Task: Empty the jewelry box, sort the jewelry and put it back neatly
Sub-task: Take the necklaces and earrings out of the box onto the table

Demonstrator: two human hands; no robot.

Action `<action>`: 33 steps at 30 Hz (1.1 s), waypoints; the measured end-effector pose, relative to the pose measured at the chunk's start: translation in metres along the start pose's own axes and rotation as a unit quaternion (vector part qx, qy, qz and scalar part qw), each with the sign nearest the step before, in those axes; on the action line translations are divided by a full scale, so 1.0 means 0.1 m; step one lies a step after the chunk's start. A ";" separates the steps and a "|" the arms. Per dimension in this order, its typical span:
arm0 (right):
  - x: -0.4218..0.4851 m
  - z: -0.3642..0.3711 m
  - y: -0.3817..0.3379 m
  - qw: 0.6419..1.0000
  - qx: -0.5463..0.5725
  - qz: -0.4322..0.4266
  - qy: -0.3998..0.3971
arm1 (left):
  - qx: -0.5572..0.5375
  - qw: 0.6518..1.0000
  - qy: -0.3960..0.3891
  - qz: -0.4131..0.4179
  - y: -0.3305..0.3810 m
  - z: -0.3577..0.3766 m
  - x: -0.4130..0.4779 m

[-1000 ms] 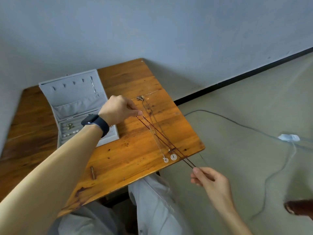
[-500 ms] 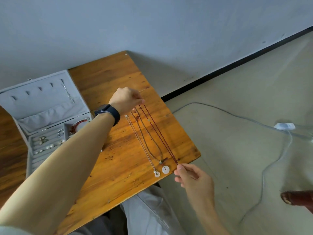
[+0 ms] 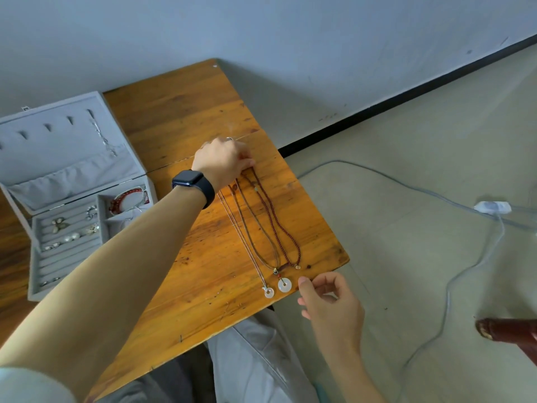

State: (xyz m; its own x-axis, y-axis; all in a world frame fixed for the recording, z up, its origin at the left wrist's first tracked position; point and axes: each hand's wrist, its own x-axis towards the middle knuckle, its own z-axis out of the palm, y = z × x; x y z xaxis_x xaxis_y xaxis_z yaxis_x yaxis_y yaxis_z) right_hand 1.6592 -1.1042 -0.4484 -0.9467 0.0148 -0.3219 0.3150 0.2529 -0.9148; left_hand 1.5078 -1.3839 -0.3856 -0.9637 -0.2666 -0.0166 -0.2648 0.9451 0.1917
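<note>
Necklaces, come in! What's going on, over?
Left hand holds necklaces at top. Right hand free, by table edge. Three laid side by side. Nothing blocking.

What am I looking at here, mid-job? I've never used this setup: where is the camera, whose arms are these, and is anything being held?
There is no machine here. These are a person's two bare hands, filmed by one wide-angle camera worn on their head, looking forward and down.

The left hand, with a dark watch on its wrist, holds the upper ends of three necklaces. They are laid out lengthwise on the wooden table. Two of them end in white ring pendants near the table's front edge.

The right hand hovers just off that edge, fingers loosely curled, holding nothing.

At the left stands the open grey jewelry box. Inside it are a red bracelet and small silvery pieces.
</note>
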 end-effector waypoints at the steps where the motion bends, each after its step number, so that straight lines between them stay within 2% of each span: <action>1: 0.00 0.01 0.02 1.000 0.005 0.000 0.002 | -0.002 1.000 -0.001 0.001 0.00 0.00 -0.01; 3: -0.02 0.01 0.04 1.000 0.008 -0.013 0.007 | -0.006 1.000 -0.003 0.002 0.00 -0.01 -0.02; 7: -0.02 -0.01 0.02 0.989 -0.061 -0.131 0.036 | -0.007 1.000 -0.005 0.012 0.00 -0.04 -0.05; 14: 0.10 0.13 -0.05 0.994 0.047 -0.036 0.096 | -0.018 1.000 -0.007 0.017 0.01 -0.04 -0.11; 25: 0.00 0.15 0.06 0.983 0.175 -0.054 0.014 | -0.025 1.000 0.005 -0.001 0.03 -0.05 -0.16; 33: -0.01 0.11 0.13 0.977 0.210 -0.028 0.010 | -0.048 0.999 0.001 -0.017 0.04 -0.07 -0.18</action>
State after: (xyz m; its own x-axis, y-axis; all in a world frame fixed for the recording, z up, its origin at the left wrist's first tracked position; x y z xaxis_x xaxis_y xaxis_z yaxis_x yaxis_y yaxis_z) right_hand 1.6653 -1.1113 -0.4620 -0.9630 0.0324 -0.2675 0.2587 -0.1656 -0.9516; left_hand 1.5245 -1.3770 -0.3781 -0.9540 -0.2989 -0.0227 -0.2928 0.9129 0.2846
